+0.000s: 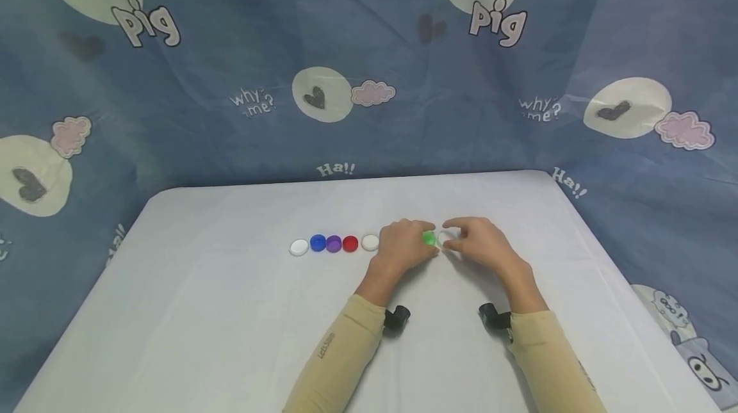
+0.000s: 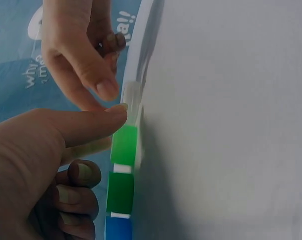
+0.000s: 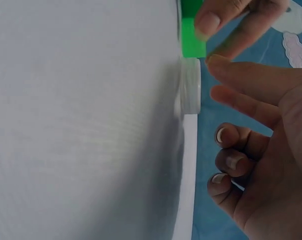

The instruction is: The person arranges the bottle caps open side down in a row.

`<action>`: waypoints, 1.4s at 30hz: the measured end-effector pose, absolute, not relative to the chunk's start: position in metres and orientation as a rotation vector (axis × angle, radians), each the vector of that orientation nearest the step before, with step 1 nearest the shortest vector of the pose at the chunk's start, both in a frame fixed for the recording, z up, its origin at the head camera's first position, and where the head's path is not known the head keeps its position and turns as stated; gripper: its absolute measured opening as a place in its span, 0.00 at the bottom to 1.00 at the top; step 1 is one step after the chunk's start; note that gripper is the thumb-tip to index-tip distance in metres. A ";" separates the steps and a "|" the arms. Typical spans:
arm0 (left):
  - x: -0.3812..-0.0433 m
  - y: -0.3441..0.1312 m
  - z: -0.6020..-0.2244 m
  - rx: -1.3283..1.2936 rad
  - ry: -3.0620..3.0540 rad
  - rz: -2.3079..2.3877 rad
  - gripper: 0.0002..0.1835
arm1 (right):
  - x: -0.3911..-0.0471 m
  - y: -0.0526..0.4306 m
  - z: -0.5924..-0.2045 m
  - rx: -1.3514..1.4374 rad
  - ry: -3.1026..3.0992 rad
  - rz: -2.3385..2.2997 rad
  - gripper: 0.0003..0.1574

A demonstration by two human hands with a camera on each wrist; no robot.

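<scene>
Plastic caps line up; row looks mostly laid, right end perhaps unfinished. Left hand: thumb, forefinger parted around light-green cap, contact unclear. Right hand: fingers parted at clear cap.

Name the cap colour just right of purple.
The cap is red, clearest in the head view.

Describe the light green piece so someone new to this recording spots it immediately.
On the white table, find where the left hand faces the right hand. The light green piece sits between a darker green piece and a clear piece; its brighter green sets it apart.
</scene>
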State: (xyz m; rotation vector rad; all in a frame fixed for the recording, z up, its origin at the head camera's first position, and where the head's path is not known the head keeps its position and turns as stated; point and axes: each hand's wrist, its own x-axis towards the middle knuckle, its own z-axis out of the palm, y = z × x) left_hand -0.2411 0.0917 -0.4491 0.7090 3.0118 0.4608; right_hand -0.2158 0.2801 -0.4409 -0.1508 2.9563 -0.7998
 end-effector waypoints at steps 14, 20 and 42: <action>-0.245 0.068 -0.453 0.680 3.071 0.514 0.18 | -0.225 0.257 -0.438 -0.220 2.928 -0.802 0.23; -0.246 0.068 -0.456 0.700 3.072 0.531 0.15 | -0.226 0.250 -0.439 -0.215 2.923 -0.795 0.21; -0.244 0.072 -0.451 0.813 3.142 0.510 0.19 | -0.226 0.261 -0.437 -0.207 2.888 -0.954 0.20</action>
